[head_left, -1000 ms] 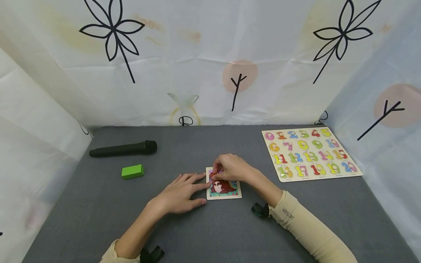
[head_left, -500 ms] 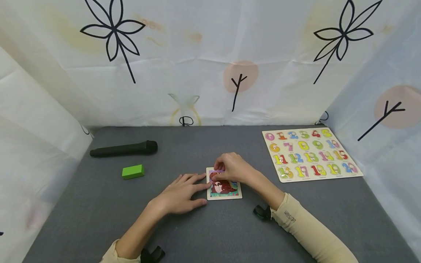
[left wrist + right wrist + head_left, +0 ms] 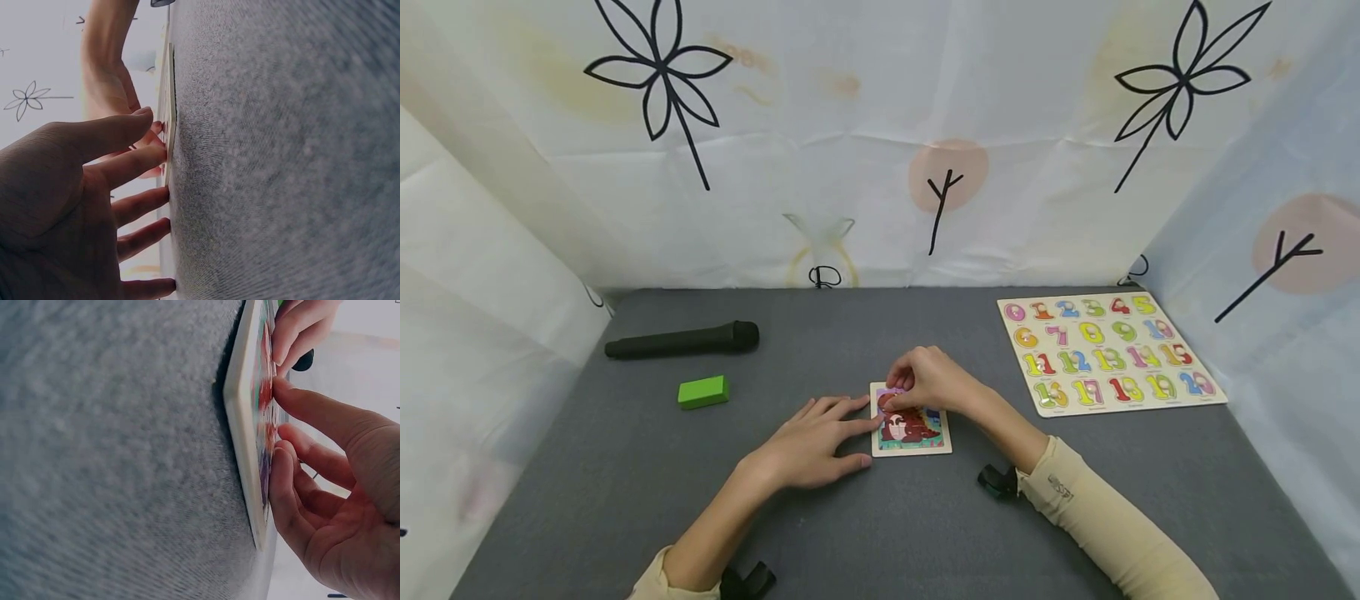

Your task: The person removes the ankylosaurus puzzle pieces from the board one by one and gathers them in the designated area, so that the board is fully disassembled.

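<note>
A small square jigsaw puzzle (image 3: 912,429) with a pale frame and a red-brown animal picture lies flat on the grey table. My left hand (image 3: 805,442) has its fingers spread, with the index fingertip on the puzzle's left side and the thumb near its lower left corner. Over the upper part of the puzzle, my right hand (image 3: 934,383) bends its thumb and fingers down around a reddish puzzle piece (image 3: 270,428). In the right wrist view those fingertips touch the picture surface. That hand hides part of the puzzle's top and right in the head view.
A green block (image 3: 703,392) and a black microphone (image 3: 681,340) lie to the left. At the back right is a number puzzle board (image 3: 1108,354). White printed cloth (image 3: 850,150) stands around the table's back and sides.
The fingers of my right hand have shifted slightly at the puzzle's upper part, and more of the picture's top edge shows. My left hand has stayed in place.
</note>
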The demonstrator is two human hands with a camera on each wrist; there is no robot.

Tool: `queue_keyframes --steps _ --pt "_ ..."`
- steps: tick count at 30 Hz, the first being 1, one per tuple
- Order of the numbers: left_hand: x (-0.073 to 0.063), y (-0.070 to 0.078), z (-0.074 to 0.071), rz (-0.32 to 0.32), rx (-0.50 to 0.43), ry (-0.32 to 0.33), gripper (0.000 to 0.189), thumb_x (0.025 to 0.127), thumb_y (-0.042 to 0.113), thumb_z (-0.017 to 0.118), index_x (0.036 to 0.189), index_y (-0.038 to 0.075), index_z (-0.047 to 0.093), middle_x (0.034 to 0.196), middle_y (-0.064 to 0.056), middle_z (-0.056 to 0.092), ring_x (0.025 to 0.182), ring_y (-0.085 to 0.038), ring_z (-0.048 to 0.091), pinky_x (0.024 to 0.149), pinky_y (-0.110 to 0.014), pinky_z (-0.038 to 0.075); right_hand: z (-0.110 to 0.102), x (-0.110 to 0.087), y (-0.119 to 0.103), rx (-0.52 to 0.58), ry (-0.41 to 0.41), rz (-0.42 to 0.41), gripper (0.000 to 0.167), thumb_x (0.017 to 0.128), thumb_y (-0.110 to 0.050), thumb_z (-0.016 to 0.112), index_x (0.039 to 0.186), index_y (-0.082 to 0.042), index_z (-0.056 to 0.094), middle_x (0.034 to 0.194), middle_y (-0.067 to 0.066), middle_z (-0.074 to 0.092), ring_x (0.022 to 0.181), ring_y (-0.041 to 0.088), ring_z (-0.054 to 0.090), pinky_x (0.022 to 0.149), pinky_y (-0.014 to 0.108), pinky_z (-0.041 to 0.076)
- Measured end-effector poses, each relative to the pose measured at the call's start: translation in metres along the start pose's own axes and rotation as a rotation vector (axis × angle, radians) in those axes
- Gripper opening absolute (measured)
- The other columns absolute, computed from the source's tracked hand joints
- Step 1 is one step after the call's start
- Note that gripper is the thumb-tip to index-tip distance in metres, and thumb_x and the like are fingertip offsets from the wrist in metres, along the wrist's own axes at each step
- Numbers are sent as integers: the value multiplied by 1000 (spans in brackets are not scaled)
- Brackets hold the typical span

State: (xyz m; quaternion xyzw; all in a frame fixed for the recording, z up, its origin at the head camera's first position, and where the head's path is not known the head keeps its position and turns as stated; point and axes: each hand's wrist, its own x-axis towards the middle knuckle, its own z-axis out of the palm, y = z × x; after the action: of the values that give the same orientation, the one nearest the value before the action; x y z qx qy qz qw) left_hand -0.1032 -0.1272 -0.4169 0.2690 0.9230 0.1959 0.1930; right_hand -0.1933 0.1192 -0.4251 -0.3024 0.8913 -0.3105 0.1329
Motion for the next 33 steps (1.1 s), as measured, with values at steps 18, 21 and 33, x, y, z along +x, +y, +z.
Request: queue_keyframes --steps 18,21,33 --pt "0 1 1 -9 9 2 54 107 44 69 158 30 59 176 -4 41 164 -37 34 132 -74 21 2 0 -6 -69 0 -2 24 89 -25 92 100 -6 83 89 3 79 79 4 66 73 19 57" --pt "0 1 1 -11 10 5 54 107 44 69 158 30 59 176 -4 41 163 -37 35 132 -74 21 2 2 -5 -67 -5 -4 23 89 -25 93 98 -7 82 88 2 78 78 3 64 73 19 56" --pt "-1 0 1 2 10 6 53 107 43 68 158 29 59 176 -5 41 163 -38 36 131 -74 23 -1 7 -1 -8 -74 -32 24 88 -24 93 97 -7 77 86 0 73 78 3 61 73 18 53"
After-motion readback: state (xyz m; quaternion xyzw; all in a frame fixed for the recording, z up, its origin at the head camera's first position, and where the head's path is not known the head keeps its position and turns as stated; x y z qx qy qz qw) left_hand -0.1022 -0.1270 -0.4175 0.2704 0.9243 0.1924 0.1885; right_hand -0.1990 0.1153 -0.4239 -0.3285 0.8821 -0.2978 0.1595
